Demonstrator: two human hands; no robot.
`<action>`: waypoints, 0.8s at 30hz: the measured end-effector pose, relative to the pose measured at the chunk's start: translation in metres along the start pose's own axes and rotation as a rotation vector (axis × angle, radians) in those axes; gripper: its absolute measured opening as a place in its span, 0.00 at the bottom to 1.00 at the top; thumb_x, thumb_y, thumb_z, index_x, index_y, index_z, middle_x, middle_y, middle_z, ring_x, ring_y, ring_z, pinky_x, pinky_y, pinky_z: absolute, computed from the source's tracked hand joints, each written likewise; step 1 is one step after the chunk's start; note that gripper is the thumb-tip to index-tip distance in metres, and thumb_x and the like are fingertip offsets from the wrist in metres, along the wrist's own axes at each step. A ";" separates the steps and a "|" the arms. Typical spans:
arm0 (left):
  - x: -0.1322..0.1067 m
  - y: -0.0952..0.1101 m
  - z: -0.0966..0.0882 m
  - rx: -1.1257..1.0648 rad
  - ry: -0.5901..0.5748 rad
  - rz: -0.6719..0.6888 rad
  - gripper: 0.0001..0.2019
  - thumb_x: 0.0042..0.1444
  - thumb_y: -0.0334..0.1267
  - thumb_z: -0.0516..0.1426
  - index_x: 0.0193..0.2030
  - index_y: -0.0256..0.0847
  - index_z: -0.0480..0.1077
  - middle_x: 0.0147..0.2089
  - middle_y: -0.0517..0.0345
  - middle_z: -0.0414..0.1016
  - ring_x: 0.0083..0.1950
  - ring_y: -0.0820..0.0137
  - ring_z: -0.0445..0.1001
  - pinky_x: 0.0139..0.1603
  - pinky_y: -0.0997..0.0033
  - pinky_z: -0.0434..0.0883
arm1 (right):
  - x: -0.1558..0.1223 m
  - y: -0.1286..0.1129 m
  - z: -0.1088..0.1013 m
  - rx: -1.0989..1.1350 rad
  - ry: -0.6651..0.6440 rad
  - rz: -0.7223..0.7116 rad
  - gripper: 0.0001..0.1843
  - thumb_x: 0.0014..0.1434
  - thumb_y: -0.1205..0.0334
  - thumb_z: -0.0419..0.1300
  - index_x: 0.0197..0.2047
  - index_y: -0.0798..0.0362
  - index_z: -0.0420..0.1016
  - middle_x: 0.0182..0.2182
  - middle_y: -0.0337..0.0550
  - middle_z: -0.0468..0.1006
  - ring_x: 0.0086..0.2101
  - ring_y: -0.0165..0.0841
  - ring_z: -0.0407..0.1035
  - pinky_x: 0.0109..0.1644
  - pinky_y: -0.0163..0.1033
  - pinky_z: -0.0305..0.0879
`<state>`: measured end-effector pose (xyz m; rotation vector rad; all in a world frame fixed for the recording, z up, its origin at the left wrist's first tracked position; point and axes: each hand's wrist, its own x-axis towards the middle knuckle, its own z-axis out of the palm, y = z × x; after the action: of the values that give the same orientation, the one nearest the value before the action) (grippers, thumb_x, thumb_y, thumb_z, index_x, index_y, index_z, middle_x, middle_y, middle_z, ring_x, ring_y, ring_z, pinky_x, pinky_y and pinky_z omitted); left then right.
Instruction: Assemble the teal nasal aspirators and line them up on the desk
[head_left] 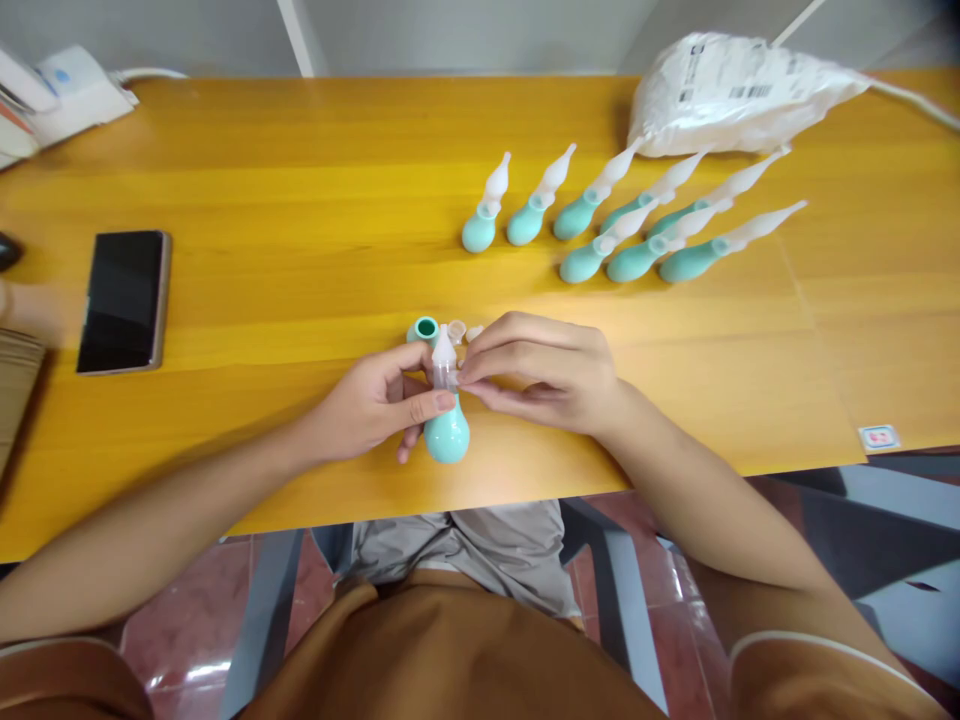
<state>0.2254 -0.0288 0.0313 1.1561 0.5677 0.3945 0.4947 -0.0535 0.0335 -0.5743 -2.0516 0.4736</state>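
My left hand (386,400) is closed around a nasal aspirator (448,432), thumb across its neck. The aspirator stands upright near the table's front edge, with a teal bulb below, a clear chamber and a whitish pointed tip on top. From the other side, my right hand (540,370) pinches at the clear chamber, where a small pale piece shows at the fingertips; its shape is mostly hidden. Just behind are a loose teal bulb (425,329) with its round opening facing up, a small clear cup-like part (456,331) and a small whitish part (474,333), partly covered by my right fingers.
Several assembled aspirators (577,217) stand in two rows at the back right. Behind them lies a white plastic bag (735,95) with labels. A phone (122,302) rests at the left, a cardboard piece (16,385) at the left edge, and a small sticker (879,437) at the right.
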 end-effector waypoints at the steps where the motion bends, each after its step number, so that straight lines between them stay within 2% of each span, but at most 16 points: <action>1: 0.000 0.000 0.000 0.000 -0.002 -0.005 0.23 0.71 0.53 0.79 0.52 0.40 0.75 0.36 0.65 0.77 0.24 0.76 0.76 0.20 0.78 0.80 | 0.000 -0.001 0.000 0.024 -0.007 0.027 0.08 0.76 0.69 0.77 0.55 0.48 0.91 0.48 0.49 0.93 0.47 0.39 0.91 0.53 0.41 0.90; 5: 0.000 0.000 0.000 -0.005 0.004 -0.009 0.23 0.68 0.49 0.80 0.51 0.40 0.75 0.35 0.66 0.77 0.24 0.76 0.76 0.19 0.79 0.80 | 0.000 -0.003 0.000 0.101 0.001 0.171 0.05 0.77 0.65 0.76 0.53 0.46 0.90 0.45 0.47 0.93 0.40 0.37 0.88 0.45 0.42 0.89; 8: 0.001 0.000 0.000 0.012 0.023 0.008 0.23 0.69 0.51 0.80 0.51 0.40 0.75 0.35 0.66 0.77 0.23 0.77 0.75 0.18 0.78 0.80 | -0.001 -0.005 0.002 0.061 0.000 0.210 0.03 0.79 0.62 0.74 0.53 0.44 0.91 0.42 0.45 0.94 0.38 0.38 0.88 0.47 0.44 0.90; 11: 0.000 0.000 -0.001 0.041 0.033 -0.005 0.24 0.71 0.54 0.79 0.50 0.41 0.74 0.33 0.66 0.77 0.22 0.76 0.75 0.17 0.78 0.79 | -0.002 -0.005 0.003 0.008 -0.015 0.210 0.03 0.79 0.61 0.74 0.51 0.43 0.91 0.43 0.45 0.95 0.39 0.39 0.89 0.52 0.47 0.91; 14: -0.001 0.000 -0.001 0.064 0.050 -0.034 0.24 0.70 0.53 0.79 0.49 0.41 0.73 0.30 0.66 0.77 0.22 0.74 0.77 0.18 0.77 0.80 | -0.005 -0.004 0.004 -0.029 -0.013 0.212 0.02 0.78 0.60 0.75 0.50 0.41 0.90 0.42 0.44 0.94 0.38 0.40 0.88 0.47 0.46 0.89; 19: 0.000 0.000 0.001 0.067 0.052 -0.061 0.24 0.67 0.50 0.81 0.49 0.41 0.74 0.33 0.64 0.81 0.24 0.72 0.81 0.20 0.76 0.82 | -0.007 -0.004 0.010 -0.106 0.015 0.132 0.03 0.78 0.61 0.76 0.49 0.44 0.87 0.40 0.43 0.91 0.36 0.37 0.85 0.41 0.42 0.85; 24: 0.000 0.001 -0.001 0.013 0.001 -0.045 0.25 0.72 0.56 0.77 0.51 0.41 0.74 0.36 0.63 0.82 0.25 0.72 0.81 0.22 0.74 0.84 | -0.003 -0.012 0.007 -0.149 0.116 0.138 0.06 0.74 0.64 0.77 0.47 0.44 0.86 0.38 0.41 0.89 0.33 0.35 0.81 0.37 0.41 0.80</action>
<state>0.2250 -0.0273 0.0316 1.1536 0.5972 0.3531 0.4878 -0.0658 0.0346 -0.8183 -1.9550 0.3604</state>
